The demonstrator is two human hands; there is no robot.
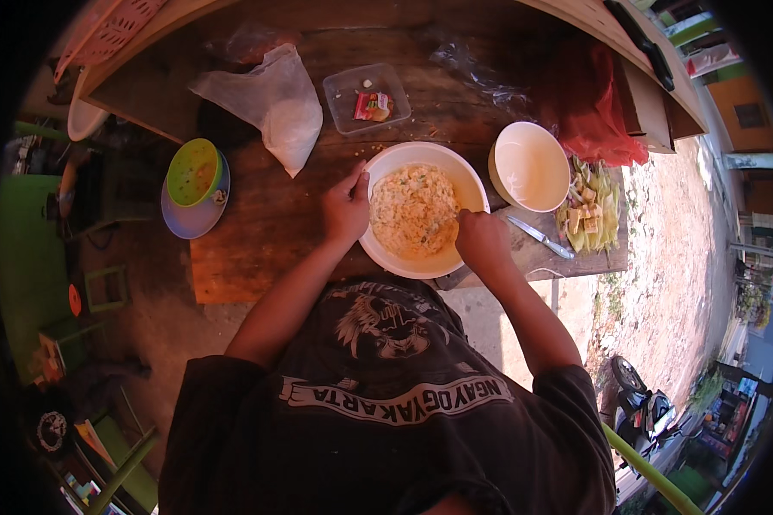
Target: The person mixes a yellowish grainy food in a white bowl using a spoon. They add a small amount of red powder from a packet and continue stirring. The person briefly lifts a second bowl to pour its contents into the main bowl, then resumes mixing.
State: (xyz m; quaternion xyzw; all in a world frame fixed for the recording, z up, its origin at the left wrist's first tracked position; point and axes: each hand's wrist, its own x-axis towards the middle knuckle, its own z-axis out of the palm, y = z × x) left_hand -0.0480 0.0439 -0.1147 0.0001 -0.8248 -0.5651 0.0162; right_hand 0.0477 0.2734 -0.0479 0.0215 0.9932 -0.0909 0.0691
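Observation:
A wide white bowl (419, 267) stands near the wooden table's front edge, in front of my body. Inside lies a thick, lumpy yellowish batter (412, 199) with green flecks. My left hand (348, 209) grips the bowl's left rim, thumb over the edge. On the opposite side, my right hand (483, 238) is closed in a fist over the bowl's right inner edge. It appears to hold a utensil whose tip is sunk in the batter; the handle is hidden by my fingers. Right of that hand lies a knife (541, 237) with a pale handle.
Behind the bowl are a plastic bag of white powder (290, 129) and a clear container (338, 103) holding a red packet (373, 106). A cream bowl (531, 167), corn husks with cobs (589, 206) and a red plastic bag (602, 122) stand right. At left, a green bowl (194, 172) rests on a plate (196, 222).

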